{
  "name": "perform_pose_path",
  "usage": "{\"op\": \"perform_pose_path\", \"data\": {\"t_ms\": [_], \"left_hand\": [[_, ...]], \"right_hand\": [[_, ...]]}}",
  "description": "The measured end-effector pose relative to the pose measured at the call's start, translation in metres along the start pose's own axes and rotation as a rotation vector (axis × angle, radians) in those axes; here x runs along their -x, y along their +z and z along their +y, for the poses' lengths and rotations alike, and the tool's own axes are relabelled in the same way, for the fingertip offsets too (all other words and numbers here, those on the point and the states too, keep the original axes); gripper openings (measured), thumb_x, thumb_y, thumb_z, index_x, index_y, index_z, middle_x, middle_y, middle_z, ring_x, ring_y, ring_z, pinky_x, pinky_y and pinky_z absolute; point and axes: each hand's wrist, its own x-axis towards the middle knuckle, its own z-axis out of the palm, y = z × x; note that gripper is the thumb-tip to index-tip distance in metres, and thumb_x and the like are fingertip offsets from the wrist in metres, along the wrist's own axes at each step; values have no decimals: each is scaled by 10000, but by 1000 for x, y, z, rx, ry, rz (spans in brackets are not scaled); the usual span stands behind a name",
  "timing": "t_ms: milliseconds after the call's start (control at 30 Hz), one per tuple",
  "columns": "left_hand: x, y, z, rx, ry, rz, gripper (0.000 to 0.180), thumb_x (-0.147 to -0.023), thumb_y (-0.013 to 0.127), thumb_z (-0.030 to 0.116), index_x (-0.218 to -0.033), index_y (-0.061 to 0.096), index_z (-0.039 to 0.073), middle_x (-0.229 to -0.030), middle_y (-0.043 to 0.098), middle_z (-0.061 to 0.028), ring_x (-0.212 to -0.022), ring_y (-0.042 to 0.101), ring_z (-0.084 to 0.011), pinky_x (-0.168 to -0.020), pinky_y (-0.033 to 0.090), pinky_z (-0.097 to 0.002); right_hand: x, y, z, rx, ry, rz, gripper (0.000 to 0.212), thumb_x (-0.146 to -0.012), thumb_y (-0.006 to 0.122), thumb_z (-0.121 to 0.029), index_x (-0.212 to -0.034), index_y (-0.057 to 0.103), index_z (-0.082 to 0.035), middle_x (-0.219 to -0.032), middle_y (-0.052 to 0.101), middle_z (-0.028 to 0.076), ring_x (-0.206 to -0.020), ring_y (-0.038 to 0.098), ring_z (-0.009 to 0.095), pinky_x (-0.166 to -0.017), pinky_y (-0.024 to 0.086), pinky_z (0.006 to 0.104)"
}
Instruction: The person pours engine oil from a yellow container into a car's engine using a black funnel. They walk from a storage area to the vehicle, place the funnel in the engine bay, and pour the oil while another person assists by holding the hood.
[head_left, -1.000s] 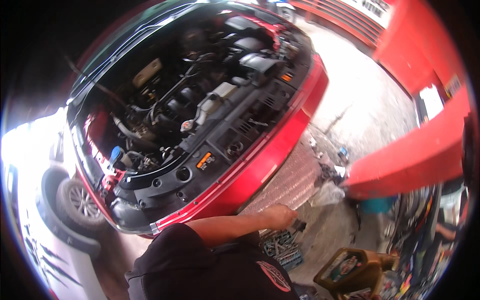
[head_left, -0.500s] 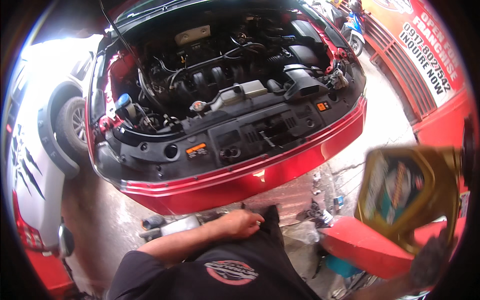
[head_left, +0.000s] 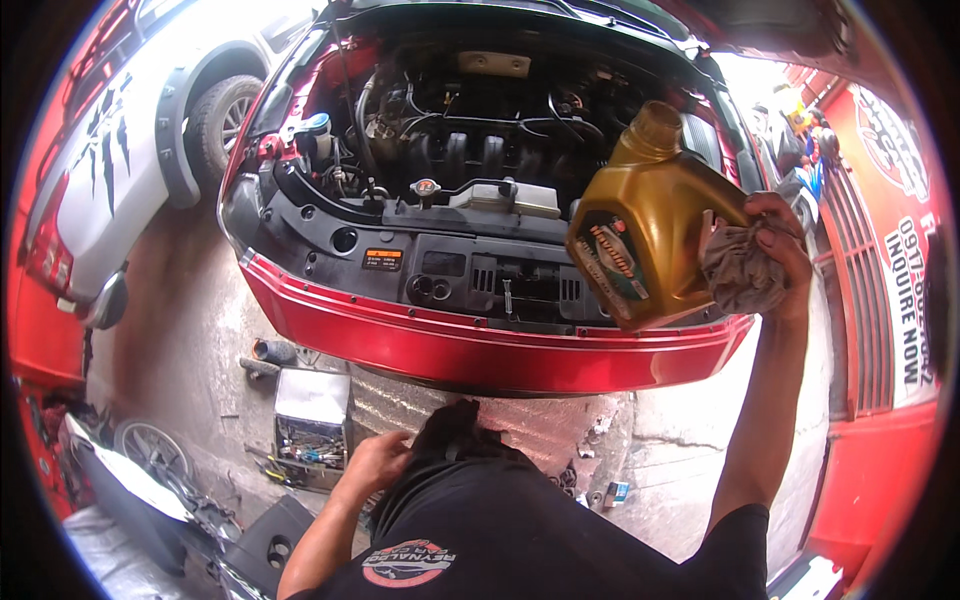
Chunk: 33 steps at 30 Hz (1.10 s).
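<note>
My right hand (head_left: 782,250) is closed around the handle of a gold plastic motor oil jug (head_left: 655,225), with a crumpled grey rag (head_left: 742,268) bunched against the handle. The jug is held up over the front right of a red car's open engine bay (head_left: 470,145), its neck upward and its body slightly tilted. A dark green label shows on its side. Beside my dark trousers, low in the view, is my left hand (head_left: 380,460); its fingers are bent and mostly hidden, and no object shows in it. The radiator cap (head_left: 425,187) sits at the front of the bay.
The red front bumper (head_left: 480,350) lies between me and the engine. On the floor at left stands an open toolbox (head_left: 312,440) near a dark cylinder (head_left: 273,351). A white vehicle (head_left: 120,170) is parked at far left. A red wall with slats (head_left: 850,290) runs along the right.
My right hand has raised the oil jug from the low right to above the front of the engine bay. My left hand has moved left and down, and the view has shifted.
</note>
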Motion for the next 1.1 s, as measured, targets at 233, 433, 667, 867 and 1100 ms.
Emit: {"op": "perform_pose_path", "data": {"t_ms": [233,433,667,867,1100], "left_hand": [[52,95,-233,29,-526,49,325,-833,670,231,-1101,713,51,-965,740,-171,-904,720,-313,-806,566,-391],[66,142,-323,-154,-724,-165,203,-770,647,260,-721,749,92,-736,716,-144,-704,714,-298,-655,573,-429],[64,191,-196,205,-568,464,316,-786,620,224,-1000,719,13,-996,714,-237,-968,690,-405,-852,552,-479],[101,347,-149,310,-716,429,295,-793,625,236,-977,726,29,-976,711,-249,-958,684,-414,-857,544,-501],[182,505,-117,508,-1004,347,288,-805,616,238,-919,739,4,-975,707,-250,-943,675,-428,-863,535,-501]], "right_hand": [[-58,26,65,220,41,-98,475,-720,661,-216,-1120,644,41,-1051,647,119,-941,632,206,-849,498,318],[-66,-30,135,480,61,-157,542,-708,667,-213,-1185,638,41,-1089,664,139,-1061,609,220,-930,466,316],[-93,-8,154,696,-43,-262,546,-713,667,-178,-1216,618,31,-1105,649,135,-1060,602,214,-931,465,315],[-100,-1,164,758,-135,-315,555,-718,666,-148,-1242,602,23,-1119,636,132,-1058,596,208,-932,464,314],[-97,0,166,859,-255,-359,569,-724,666,-113,-1273,583,13,-1136,622,128,-1057,588,202,-934,462,313]]}}
